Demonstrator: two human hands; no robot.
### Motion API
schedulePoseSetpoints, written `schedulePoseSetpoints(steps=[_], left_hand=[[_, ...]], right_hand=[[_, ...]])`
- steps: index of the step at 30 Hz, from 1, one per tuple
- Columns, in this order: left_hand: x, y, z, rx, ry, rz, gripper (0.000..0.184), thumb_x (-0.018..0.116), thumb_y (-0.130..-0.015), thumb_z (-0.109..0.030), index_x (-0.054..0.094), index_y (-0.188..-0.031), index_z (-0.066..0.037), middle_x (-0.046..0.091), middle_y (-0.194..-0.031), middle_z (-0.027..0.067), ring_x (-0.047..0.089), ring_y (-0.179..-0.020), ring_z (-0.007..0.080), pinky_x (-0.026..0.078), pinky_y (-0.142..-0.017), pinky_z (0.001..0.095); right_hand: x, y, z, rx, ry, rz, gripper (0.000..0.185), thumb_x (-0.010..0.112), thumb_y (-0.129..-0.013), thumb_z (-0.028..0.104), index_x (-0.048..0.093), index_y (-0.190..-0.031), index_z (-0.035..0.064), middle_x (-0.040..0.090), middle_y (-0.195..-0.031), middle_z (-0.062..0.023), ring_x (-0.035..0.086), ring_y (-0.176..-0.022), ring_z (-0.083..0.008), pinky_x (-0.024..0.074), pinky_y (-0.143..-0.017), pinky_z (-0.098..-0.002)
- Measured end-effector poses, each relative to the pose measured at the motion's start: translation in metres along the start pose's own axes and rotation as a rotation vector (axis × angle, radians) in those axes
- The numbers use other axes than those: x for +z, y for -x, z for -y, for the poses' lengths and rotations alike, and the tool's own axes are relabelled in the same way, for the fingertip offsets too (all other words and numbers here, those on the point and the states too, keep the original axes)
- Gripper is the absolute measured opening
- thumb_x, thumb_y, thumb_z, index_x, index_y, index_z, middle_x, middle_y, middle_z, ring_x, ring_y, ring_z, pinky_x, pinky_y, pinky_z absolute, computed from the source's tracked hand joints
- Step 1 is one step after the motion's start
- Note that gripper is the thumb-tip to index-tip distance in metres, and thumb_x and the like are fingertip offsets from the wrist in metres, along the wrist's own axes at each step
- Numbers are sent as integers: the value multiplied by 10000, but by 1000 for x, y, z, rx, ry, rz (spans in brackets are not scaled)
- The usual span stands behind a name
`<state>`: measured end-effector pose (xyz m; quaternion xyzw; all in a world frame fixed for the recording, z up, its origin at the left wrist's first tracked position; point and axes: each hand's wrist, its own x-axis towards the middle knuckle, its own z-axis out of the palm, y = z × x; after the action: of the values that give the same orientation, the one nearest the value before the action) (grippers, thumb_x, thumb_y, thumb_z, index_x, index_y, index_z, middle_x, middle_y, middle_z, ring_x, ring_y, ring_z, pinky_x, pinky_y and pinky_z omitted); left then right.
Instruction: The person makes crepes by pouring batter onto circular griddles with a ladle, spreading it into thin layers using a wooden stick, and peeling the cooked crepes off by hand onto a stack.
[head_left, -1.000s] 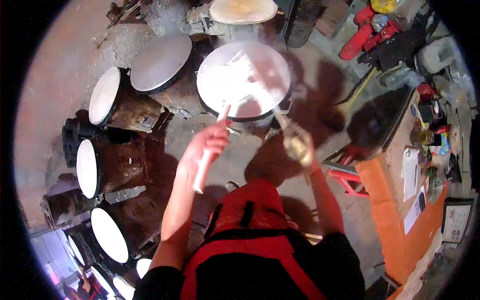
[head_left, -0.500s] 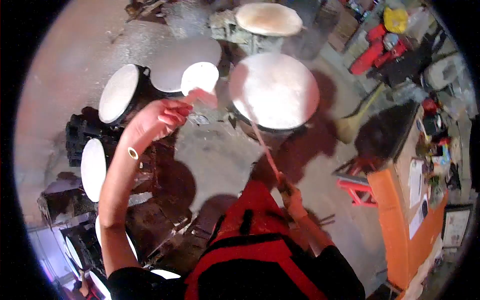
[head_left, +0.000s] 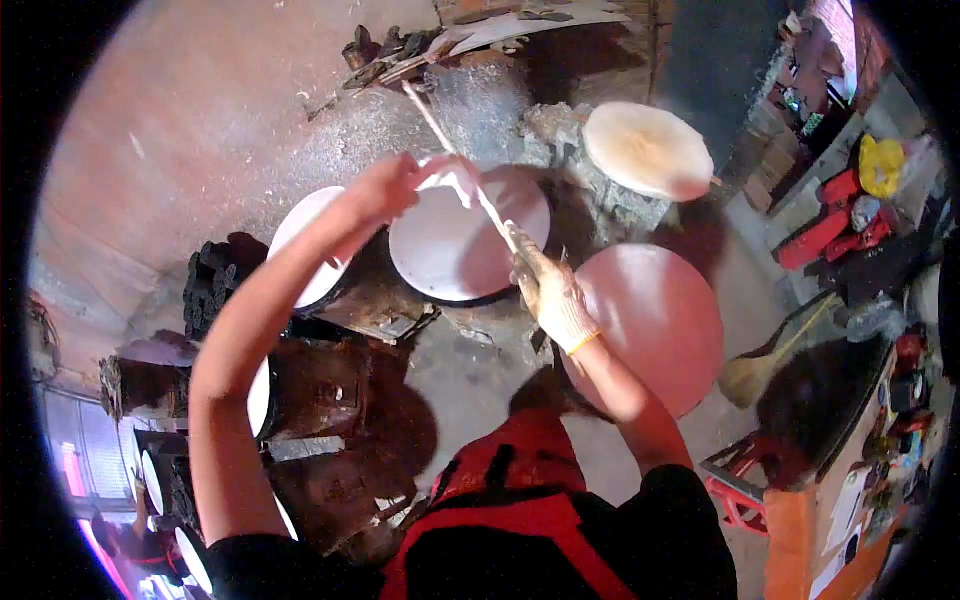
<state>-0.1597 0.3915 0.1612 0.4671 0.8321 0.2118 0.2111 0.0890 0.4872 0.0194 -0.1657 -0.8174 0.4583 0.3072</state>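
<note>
My right hand (head_left: 548, 290), in a pale glove with a yellow cuff edge, is wrapped round a long thin stick (head_left: 434, 122). The stick slants up and left over a round pale griddle-like top (head_left: 425, 235). My bare left hand (head_left: 392, 190) is closed at a limp white piece (head_left: 462, 176), blurred, which lies against or just behind the stick; I cannot tell which. Below my right forearm is a larger round top (head_left: 655, 320), tinted pink. A round flatbread-like sheet (head_left: 645, 150), browned in the middle, rests on a block at the far right.
More round tops (head_left: 305, 235) stand along the left on dark drum-like stoves (head_left: 325, 385). Dark stacked lumps (head_left: 215, 285) sit beside them. A broom (head_left: 755, 375), red objects (head_left: 820, 225) and an orange-sided table (head_left: 790, 525) with clutter are on the right. Another person shows at lower left.
My right hand has risen, swinging the stick up from the large round top towards the left. My left hand now meets the stick with the white piece. The view has shifted.
</note>
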Motion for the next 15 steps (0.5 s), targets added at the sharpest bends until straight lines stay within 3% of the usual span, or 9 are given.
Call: schedulePoseSetpoints(steps=[1,3,5,7,8,10,12,14,15], left_hand=[[8,-6,6,70,97,-6,382,643,-769,-92,478,-1113,-75,542,-734,45,506,-571,114,417,-432,280],[27,-19,-5,-86,51,-9,415,636,-757,-34,478,-1139,-68,547,-723,53,514,-542,125,415,-413,280],[57,-32,17,5,196,-35,416,626,-756,-18,474,-1141,-58,543,-734,59,516,-527,127,412,-406,266],[88,-39,21,-77,400,-37,418,617,-759,-13,470,-1149,-48,552,-771,72,525,-527,119,415,-402,253],[110,-46,36,-49,482,-102,392,607,-706,-12,530,-1091,3,599,-654,94,585,-508,153,440,-435,302],[141,-52,39,-124,563,-166,332,574,-708,-39,556,-1035,14,579,-600,81,577,-495,146,430,-406,306],[159,-66,50,-205,540,-158,282,566,-712,-63,568,-984,12,569,-579,86,581,-497,165,437,-411,317],[181,-82,72,-243,443,-125,234,565,-713,-75,571,-934,0,567,-571,99,594,-506,210,456,-441,339],[195,-96,91,-118,347,-231,209,561,-718,-73,568,-916,-8,573,-592,106,598,-527,239,464,-465,360]], right_hand=[[1,-7,-4,99,-24,16,530,468,-877,-12,384,-1372,158,610,-850,2,546,-648,-102,469,-604,-259],[4,-13,-19,256,-131,-5,483,476,-903,33,390,-1367,137,591,-816,10,511,-599,-69,451,-550,-238],[7,-3,-38,352,-254,-46,461,491,-895,45,410,-1344,106,580,-918,-19,512,-725,-107,439,-647,-254],[12,15,-56,476,-404,-94,442,507,-887,57,430,-1322,76,569,-1020,-48,513,-851,-144,428,-743,-270],[14,27,-63,550,-476,-123,434,514,-883,62,440,-1310,61,563,-1070,-62,514,-913,-163,422,-792,-278],[35,55,-79,673,-584,-245,421,530,-875,74,460,-1287,30,552,-1172,-90,515,-1039,-201,410,-888,-294],[88,91,-128,594,-692,-445,429,548,-863,98,468,-1277,22,542,-1228,-120,536,-1077,-241,428,-910,-313],[113,107,-133,485,-373,-494,458,571,-845,139,463,-1278,36,539,-1221,-154,563,-1021,-292,463,-859,-344],[112,101,-111,477,10,-418,474,583,-835,162,461,-1278,44,539,-1208,-174,569,-990,-322,475,-835,-363]])
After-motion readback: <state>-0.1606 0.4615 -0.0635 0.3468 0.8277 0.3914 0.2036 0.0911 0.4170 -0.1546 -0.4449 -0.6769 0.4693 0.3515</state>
